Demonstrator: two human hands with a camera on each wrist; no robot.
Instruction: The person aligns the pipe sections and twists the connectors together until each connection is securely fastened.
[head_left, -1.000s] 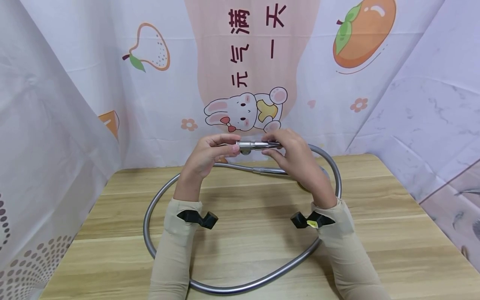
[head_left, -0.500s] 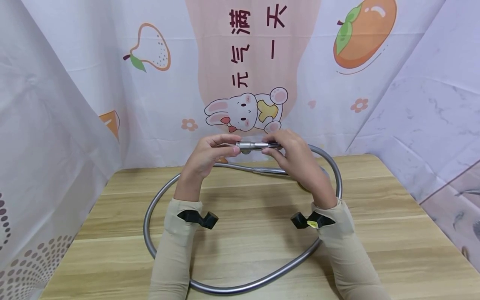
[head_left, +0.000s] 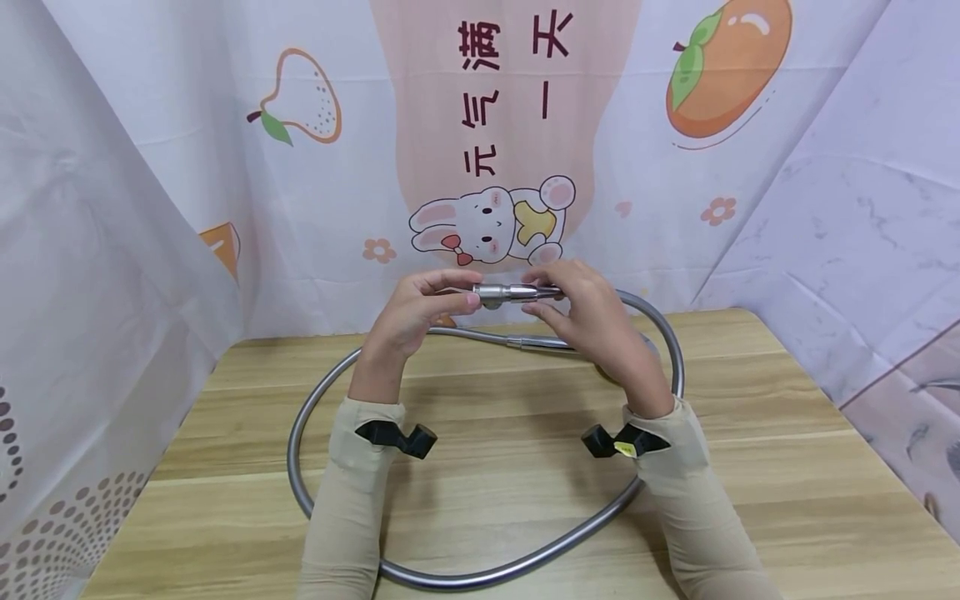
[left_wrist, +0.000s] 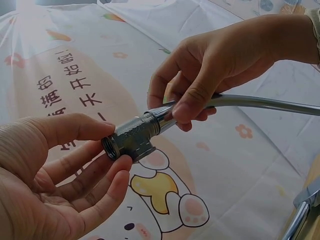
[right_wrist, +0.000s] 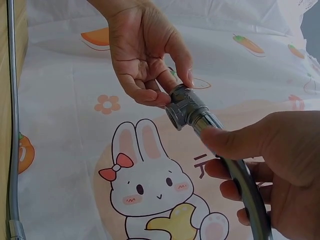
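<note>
My left hand [head_left: 401,321] pinches the open threaded end of a silver metal T-shaped pipe fitting [left_wrist: 131,137] between thumb and fingers. Its side outlet points downward in the head view. The chrome end nut [left_wrist: 164,117] of a grey shower hose [right_wrist: 248,192] meets the fitting's other end in line. With thumb and fingertips, my right hand [head_left: 592,312] grips that nut and the hose just behind it. Both parts are held up above the back of the table. How far the threads are engaged cannot be seen.
The hose [head_left: 480,578] loops widely over the wooden table [head_left: 495,492], passing by both forearms. At the back lies a chrome shower head handle [head_left: 547,342], its head partly hidden behind the right wrist. A printed curtain [head_left: 315,208] hangs close behind the table.
My right fingers have shifted slightly on the hose's end nut. The left hand and the fitting stay in place.
</note>
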